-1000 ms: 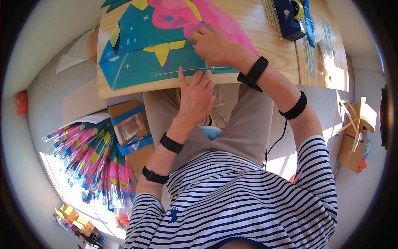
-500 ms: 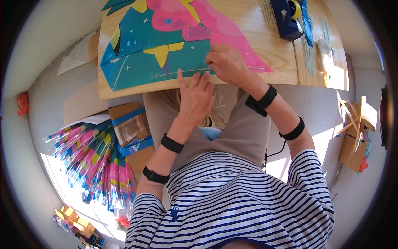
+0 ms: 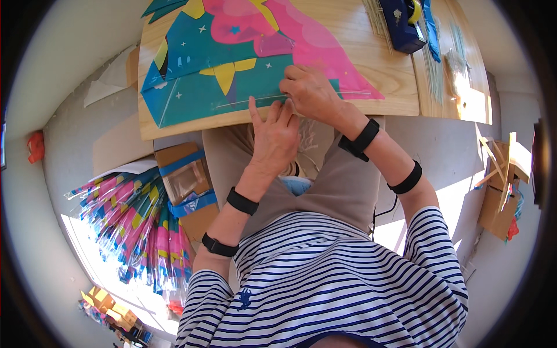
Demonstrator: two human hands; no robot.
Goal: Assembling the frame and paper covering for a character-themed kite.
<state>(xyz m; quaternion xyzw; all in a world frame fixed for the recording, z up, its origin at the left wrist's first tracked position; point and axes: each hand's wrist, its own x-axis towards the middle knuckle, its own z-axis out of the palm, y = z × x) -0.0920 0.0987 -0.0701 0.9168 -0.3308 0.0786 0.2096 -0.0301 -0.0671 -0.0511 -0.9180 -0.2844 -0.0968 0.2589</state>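
A teal, pink and yellow plastic kite [image 3: 232, 64] lies flat on the wooden table [image 3: 383, 64], its near edge along the table's front edge. The left hand [image 3: 272, 136] rests at that edge, fingers extended and slightly spread, fingertips on the kite. The right hand [image 3: 310, 93] sits just beside it, fingers curled together, pinching at the kite's lower edge. A blue tape dispenser [image 3: 403, 20] stands far right, and bundled kites [image 3: 136, 226] lie on the floor.
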